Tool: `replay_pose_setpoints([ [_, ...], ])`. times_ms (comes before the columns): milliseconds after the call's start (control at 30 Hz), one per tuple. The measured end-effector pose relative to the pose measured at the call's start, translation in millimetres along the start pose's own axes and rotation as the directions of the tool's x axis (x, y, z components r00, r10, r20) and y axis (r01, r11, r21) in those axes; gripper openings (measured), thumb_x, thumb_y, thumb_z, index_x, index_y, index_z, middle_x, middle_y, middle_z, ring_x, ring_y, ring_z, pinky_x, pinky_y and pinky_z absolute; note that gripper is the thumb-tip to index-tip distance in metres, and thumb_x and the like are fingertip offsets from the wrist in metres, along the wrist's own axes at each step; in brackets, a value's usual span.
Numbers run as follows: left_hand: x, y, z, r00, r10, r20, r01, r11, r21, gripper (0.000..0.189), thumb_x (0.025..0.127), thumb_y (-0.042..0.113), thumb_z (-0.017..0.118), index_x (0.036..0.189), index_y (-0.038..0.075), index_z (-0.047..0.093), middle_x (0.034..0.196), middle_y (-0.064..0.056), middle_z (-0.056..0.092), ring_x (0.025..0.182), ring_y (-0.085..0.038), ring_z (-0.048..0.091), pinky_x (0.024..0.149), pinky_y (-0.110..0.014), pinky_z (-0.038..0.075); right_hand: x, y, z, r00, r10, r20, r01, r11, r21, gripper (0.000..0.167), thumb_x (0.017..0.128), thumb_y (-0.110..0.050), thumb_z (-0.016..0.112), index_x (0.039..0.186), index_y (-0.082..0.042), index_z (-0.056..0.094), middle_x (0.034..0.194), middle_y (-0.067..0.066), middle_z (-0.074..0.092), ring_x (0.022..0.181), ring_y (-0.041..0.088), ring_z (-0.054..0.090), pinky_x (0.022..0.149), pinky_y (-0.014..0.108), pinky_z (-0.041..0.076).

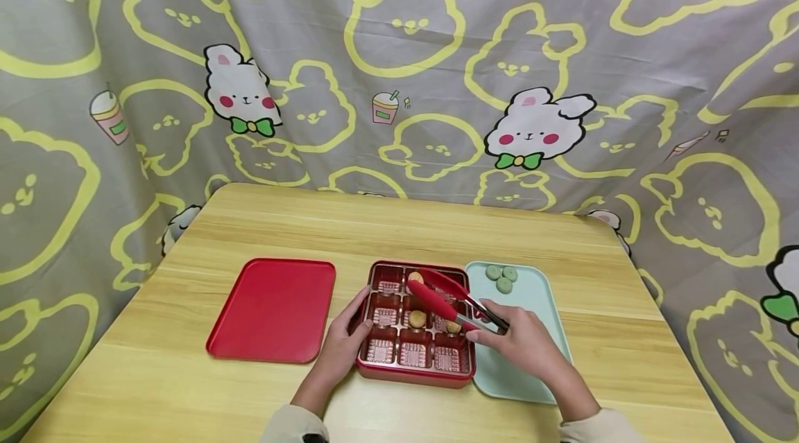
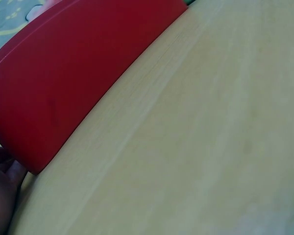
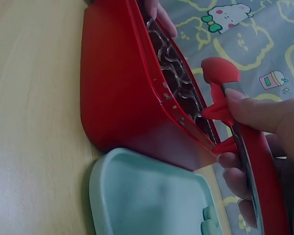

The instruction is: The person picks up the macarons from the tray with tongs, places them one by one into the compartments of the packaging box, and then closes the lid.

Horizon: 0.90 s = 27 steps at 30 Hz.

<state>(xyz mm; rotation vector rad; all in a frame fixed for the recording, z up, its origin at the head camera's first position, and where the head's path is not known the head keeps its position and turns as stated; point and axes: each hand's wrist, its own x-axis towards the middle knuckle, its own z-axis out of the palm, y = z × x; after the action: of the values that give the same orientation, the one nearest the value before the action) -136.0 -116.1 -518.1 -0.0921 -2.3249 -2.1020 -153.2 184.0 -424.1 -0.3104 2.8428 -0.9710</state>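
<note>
My left hand [image 1: 342, 339] grips the left side of a red box [image 1: 415, 375] with a compartmented insert, its thumb at the rim. The right hand [image 1: 521, 339] holds red-tipped tongs [image 1: 437, 304], reaching over the box from the right. Their tips stand apart around a small yellow round cookie [image 1: 416, 279] at the back middle compartment. Another yellow cookie [image 1: 417, 319] lies in the centre compartment; a third [image 1: 453, 326], partly hidden by the tongs, is in the middle right one. The right wrist view shows the tongs [image 3: 257, 171] between thumb and fingers, above the box's rim.
A mint green tray [image 1: 512, 377] lies right of the box, with three green round pieces [image 1: 504, 284] near its far edge. Left of the box is a flat red lid or tray [image 1: 275, 311]. Everything stands on a wooden table [image 1: 387, 224] before a patterned curtain [image 1: 437, 96].
</note>
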Motion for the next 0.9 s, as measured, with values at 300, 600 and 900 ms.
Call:
replay_pose_setpoints([
  [300,1.7,-3.1,-0.4,1.000,0.009,0.000,-0.009,1.000,0.003,0.057,0.094,0.006,0.051,0.145,0.028,0.037,0.149,-0.011,0.036,0.130,-0.030,0.039,0.093,-0.020,0.043,-2.5,-4,1,1.000,0.012,0.015,-0.012,1.000,-0.002,0.072,0.072,-0.045,0.076,0.129,-0.005,0.058,0.098,0.006,0.066,0.057,0.011,0.039,0.048,0.023,0.033],
  [600,1.8,-3.2,-0.1,1.000,0.025,-0.002,-0.025,1.000,-0.005,0.058,0.094,0.004,0.050,0.145,0.027,0.038,0.149,-0.010,0.036,0.133,-0.030,0.038,0.097,-0.018,0.039,-2.0,-9,5,0.999,-0.015,0.031,0.015,1.000,0.009,0.071,0.070,-0.044,0.078,0.128,-0.007,0.060,0.085,0.001,0.065,0.056,0.008,0.038,0.048,0.022,0.034],
  [900,2.4,-3.0,0.2,0.999,0.035,-0.016,-0.035,0.999,0.001,0.058,0.093,0.003,0.052,0.145,0.026,0.039,0.150,-0.007,0.036,0.136,-0.026,0.034,0.105,-0.021,0.030,-3.7,-11,11,0.996,-0.078,0.050,0.077,0.997,0.012,0.072,0.071,-0.044,0.078,0.128,-0.005,0.059,0.072,-0.003,0.058,0.051,0.004,0.033,0.048,0.021,0.031],
])
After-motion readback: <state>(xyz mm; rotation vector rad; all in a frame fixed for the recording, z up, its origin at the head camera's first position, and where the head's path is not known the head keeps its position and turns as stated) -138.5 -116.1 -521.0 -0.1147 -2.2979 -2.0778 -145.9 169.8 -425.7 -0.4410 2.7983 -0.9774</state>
